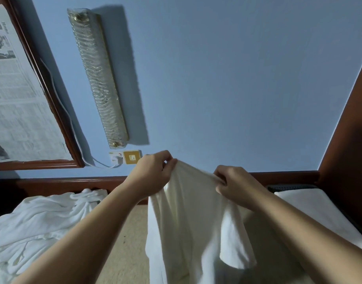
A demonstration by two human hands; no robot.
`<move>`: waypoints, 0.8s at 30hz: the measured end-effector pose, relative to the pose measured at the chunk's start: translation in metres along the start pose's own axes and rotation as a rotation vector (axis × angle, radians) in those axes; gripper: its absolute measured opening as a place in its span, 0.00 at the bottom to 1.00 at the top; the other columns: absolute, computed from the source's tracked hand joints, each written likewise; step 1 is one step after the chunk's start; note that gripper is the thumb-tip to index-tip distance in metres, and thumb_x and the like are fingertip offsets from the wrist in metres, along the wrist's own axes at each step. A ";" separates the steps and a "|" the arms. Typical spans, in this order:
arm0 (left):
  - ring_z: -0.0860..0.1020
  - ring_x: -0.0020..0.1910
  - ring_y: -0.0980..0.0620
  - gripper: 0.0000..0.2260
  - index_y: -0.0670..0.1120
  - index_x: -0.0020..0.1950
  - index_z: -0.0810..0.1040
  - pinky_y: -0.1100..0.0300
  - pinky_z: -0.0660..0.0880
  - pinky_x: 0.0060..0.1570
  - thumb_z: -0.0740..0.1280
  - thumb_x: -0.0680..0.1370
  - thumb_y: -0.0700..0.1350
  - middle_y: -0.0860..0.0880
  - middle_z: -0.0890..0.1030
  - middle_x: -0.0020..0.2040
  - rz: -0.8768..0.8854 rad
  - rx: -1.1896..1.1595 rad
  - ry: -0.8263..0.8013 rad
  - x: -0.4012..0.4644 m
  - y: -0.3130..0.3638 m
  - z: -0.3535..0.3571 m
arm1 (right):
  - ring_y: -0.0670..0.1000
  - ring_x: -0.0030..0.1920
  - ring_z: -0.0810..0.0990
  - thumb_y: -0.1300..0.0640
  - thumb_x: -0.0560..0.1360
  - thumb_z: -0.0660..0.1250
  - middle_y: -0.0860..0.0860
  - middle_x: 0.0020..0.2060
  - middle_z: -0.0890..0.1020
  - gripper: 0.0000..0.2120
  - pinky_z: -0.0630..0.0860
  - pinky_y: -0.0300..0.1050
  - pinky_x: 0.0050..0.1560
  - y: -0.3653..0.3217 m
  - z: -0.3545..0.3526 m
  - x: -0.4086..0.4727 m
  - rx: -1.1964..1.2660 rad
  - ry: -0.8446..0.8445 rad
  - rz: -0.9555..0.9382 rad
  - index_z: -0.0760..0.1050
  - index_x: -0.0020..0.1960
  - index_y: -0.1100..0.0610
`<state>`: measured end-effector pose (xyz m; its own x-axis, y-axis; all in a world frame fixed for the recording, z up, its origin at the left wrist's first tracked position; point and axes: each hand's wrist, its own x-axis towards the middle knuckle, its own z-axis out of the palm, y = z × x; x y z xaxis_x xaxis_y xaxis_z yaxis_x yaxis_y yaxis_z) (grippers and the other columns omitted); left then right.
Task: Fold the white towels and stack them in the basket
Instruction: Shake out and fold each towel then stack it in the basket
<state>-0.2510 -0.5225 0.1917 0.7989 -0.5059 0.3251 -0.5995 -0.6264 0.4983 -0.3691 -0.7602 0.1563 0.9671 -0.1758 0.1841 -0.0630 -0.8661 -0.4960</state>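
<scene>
Here, left hand & right hand each pinched the top edge of a limp white cotton towel, held up w/ its length hanging. Step: opening for fold. Next: probably bring corners together evenly.

Dim, bluish light fills the room; the glass wall lamp looks unlit and throws a soft shadow to its right. Wide-angle bending tilts the frame edges, and the towel seems slightly motion-blurred near the bottom

Towel pile left of held towel.
</scene>
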 end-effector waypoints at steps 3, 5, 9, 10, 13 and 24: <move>0.75 0.30 0.56 0.11 0.53 0.44 0.75 0.61 0.64 0.29 0.64 0.84 0.54 0.58 0.77 0.26 -0.001 -0.003 0.042 0.001 -0.004 0.001 | 0.57 0.43 0.76 0.63 0.74 0.64 0.49 0.40 0.75 0.06 0.72 0.51 0.43 0.015 0.018 -0.002 -0.214 0.059 0.036 0.68 0.42 0.54; 0.75 0.28 0.56 0.11 0.53 0.43 0.74 0.60 0.64 0.30 0.64 0.84 0.54 0.56 0.76 0.25 0.002 0.003 0.072 0.004 -0.007 -0.001 | 0.57 0.43 0.73 0.63 0.74 0.63 0.47 0.40 0.71 0.09 0.70 0.50 0.42 0.024 0.026 -0.004 -0.242 0.055 0.121 0.65 0.41 0.52; 0.74 0.27 0.55 0.12 0.54 0.42 0.74 0.58 0.64 0.31 0.65 0.84 0.53 0.55 0.76 0.25 0.007 0.014 0.109 0.007 -0.017 -0.007 | 0.59 0.42 0.75 0.63 0.74 0.62 0.49 0.41 0.69 0.10 0.73 0.50 0.42 0.037 0.024 -0.012 -0.209 0.086 0.237 0.63 0.38 0.54; 0.73 0.27 0.54 0.11 0.53 0.42 0.75 0.58 0.64 0.31 0.65 0.84 0.53 0.53 0.75 0.24 0.006 0.028 0.125 0.007 -0.020 -0.008 | 0.59 0.42 0.75 0.63 0.73 0.62 0.50 0.41 0.70 0.09 0.72 0.48 0.40 0.039 0.023 -0.013 -0.194 0.104 0.262 0.65 0.37 0.55; 0.75 0.31 0.55 0.10 0.50 0.46 0.77 0.59 0.65 0.32 0.64 0.85 0.53 0.51 0.77 0.26 -0.002 0.065 0.130 0.007 -0.028 -0.008 | 0.53 0.41 0.75 0.63 0.73 0.61 0.50 0.41 0.76 0.08 0.65 0.43 0.34 0.043 0.015 -0.012 -0.105 0.127 0.340 0.70 0.37 0.53; 0.81 0.44 0.45 0.11 0.53 0.50 0.77 0.54 0.72 0.42 0.61 0.84 0.58 0.51 0.81 0.41 -0.125 0.273 -0.036 -0.002 -0.085 0.021 | 0.50 0.45 0.79 0.63 0.80 0.57 0.50 0.47 0.79 0.09 0.78 0.48 0.44 0.066 0.014 -0.029 -0.207 -0.026 0.415 0.72 0.52 0.51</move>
<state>-0.2020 -0.4808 0.1317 0.8678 -0.4326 0.2443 -0.4916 -0.8189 0.2961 -0.3978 -0.8053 0.1064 0.8552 -0.5180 -0.0173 -0.4918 -0.8004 -0.3427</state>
